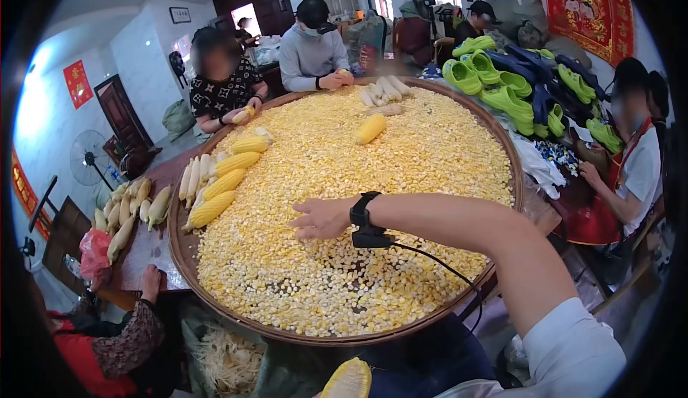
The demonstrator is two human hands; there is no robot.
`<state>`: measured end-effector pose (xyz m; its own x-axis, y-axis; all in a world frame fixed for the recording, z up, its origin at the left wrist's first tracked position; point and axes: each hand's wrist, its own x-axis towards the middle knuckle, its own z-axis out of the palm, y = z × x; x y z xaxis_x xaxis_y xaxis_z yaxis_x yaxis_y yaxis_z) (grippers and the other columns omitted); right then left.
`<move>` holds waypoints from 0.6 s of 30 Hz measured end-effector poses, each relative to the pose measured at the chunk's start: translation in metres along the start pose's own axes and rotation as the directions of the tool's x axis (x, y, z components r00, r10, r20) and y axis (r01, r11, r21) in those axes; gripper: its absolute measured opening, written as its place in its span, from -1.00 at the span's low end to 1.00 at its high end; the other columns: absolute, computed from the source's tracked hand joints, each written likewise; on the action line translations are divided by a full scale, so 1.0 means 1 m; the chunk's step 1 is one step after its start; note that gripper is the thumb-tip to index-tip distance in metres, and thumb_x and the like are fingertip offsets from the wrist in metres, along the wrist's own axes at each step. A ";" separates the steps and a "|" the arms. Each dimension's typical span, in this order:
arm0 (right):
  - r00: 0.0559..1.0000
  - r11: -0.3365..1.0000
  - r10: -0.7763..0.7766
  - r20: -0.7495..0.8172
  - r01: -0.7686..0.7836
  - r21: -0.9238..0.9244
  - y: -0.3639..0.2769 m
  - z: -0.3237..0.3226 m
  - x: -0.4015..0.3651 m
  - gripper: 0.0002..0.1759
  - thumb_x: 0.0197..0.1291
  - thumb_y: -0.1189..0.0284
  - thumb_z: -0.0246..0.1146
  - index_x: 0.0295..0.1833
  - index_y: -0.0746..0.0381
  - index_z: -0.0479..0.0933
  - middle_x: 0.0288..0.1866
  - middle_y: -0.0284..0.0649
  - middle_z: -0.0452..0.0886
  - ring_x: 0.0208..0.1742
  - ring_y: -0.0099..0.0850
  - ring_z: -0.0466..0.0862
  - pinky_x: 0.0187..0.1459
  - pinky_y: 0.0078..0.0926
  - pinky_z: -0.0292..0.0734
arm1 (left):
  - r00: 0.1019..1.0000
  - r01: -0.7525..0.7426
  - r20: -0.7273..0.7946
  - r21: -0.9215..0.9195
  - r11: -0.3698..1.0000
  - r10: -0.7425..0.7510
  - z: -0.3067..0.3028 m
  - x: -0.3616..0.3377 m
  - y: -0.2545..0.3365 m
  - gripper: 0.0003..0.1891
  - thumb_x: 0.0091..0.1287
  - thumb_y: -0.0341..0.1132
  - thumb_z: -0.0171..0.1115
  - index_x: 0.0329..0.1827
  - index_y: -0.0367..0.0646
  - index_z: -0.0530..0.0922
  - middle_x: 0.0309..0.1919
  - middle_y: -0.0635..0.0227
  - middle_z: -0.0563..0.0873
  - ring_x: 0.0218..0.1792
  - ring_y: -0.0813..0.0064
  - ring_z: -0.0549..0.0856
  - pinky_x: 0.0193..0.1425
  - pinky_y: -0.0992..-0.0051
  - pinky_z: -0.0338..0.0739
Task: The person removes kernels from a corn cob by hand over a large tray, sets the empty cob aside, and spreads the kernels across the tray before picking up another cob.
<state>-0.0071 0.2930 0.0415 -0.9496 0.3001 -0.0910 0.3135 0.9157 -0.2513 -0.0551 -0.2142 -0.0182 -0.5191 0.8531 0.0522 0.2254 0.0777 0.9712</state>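
Note:
My right hand [322,219] reaches in from the right, palm down over the loose corn kernels [315,161], with its fingers spread and nothing gripped. A black strap and small device [368,226] with a cable sit on that wrist. The kernels cover a large round tray [512,158]. At the bottom edge, a partly stripped corn cob [347,379] shows, cut off by the frame; my left hand cannot be made out there. Several yellow cobs [222,183] lie at the tray's left side, beside pale bare cobs [193,176]. One short yellow cob [371,128] rests farther back.
Two people hold corn at the far rim [287,97]. Another person's hand [150,283] rests on the left table [143,255], near husked cobs [125,215]. Green and blue shoes [512,101] are piled at right, beside a seated person. A bag of husks [229,362] stands below.

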 end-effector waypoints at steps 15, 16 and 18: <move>0.942 0.784 0.304 -0.141 -0.163 0.599 -0.107 -0.041 -0.266 -0.44 0.81 0.09 0.25 0.62 0.26 0.61 0.23 0.04 0.88 0.13 -0.19 0.91 0.23 -0.16 0.76 | 0.905 -0.422 0.162 0.203 0.884 0.394 0.044 0.088 0.073 -0.20 0.22 -0.35 0.77 0.54 -0.31 0.61 0.26 -0.01 0.76 0.29 0.08 0.79 0.44 0.16 0.67; 0.937 0.728 0.321 -0.136 -0.152 0.668 -0.108 -0.028 -0.278 -0.41 0.82 0.08 0.23 0.65 0.26 0.58 0.31 0.05 0.85 0.22 -0.19 0.89 0.29 -0.16 0.74 | 0.905 -0.415 0.196 0.226 0.881 0.376 0.050 0.092 0.078 -0.19 0.23 -0.32 0.77 0.56 -0.30 0.61 0.27 -0.06 0.77 0.34 -0.01 0.77 0.48 0.11 0.65; 0.913 0.757 0.319 -0.254 -0.084 0.647 -0.106 -0.004 -0.299 -0.40 0.83 0.09 0.20 0.67 0.27 0.55 0.42 0.09 0.76 0.42 -0.08 0.78 0.46 -0.10 0.64 | 0.873 -0.479 0.219 0.214 0.851 0.436 0.069 0.108 0.070 -0.18 0.16 -0.36 0.78 0.51 -0.33 0.59 0.21 0.02 0.75 0.24 0.09 0.78 0.39 0.16 0.67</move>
<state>0.2436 0.1069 0.0993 -0.7692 0.6338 0.0817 0.3225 0.4954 -0.8066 -0.0389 -0.0809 0.0396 -0.1742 0.8918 0.4175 0.6171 -0.2315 0.7520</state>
